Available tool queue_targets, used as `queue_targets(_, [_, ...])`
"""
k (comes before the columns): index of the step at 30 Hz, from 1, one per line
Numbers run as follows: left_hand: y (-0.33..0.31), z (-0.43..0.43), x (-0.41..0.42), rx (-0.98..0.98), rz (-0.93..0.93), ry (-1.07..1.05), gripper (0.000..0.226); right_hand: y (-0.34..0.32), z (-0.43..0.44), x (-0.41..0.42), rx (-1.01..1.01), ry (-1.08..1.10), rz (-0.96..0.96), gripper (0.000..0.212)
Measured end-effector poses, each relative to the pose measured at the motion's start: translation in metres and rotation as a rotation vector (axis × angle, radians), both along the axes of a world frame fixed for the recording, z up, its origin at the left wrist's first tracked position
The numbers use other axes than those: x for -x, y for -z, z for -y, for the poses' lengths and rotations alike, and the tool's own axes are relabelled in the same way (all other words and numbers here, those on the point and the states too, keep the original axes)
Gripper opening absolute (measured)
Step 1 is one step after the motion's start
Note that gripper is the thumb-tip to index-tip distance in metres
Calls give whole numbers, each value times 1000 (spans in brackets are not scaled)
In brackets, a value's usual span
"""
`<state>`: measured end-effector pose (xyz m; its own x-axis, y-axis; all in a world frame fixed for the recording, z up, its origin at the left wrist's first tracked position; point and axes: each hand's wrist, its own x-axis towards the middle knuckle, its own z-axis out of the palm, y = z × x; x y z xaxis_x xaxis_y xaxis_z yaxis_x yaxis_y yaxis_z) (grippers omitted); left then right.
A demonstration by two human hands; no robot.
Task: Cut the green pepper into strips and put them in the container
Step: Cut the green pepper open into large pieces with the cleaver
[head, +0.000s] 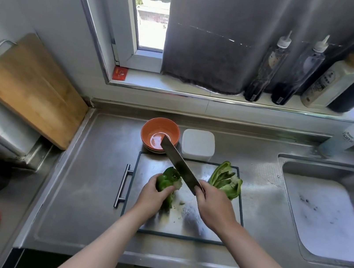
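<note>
1. Green pepper piece (165, 181): glossy, pale cut edge; on the steel cutting board (171, 221), left of centre, gripped by the left hand (152, 196).
2. Second pepper piece (226, 181): opened, inner ribs up, at the board's far right corner.
3. Container (197, 144): white, square, just beyond the board's far edge.

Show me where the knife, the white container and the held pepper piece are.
knife (181, 164): head view, middle of the blade.
white container (197, 143): head view, centre of its top.
held pepper piece (168, 177): head view, its green outer skin.
</note>
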<state>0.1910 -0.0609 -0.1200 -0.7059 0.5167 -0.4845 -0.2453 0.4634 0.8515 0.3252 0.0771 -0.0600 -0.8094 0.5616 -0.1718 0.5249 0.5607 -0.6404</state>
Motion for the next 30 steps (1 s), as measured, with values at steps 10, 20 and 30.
queue_targets(10, [-9,-18,6,73,-209,75,16,-11,-3,-5,-83,-144,-31,17])
queue_targets(20, [-3,-24,8,155,-219,113,25,-10,0,-5,-104,-162,67,16])
queue_targets(30, [-1,-30,-8,44,-206,78,24,-7,11,16,-127,-123,92,19])
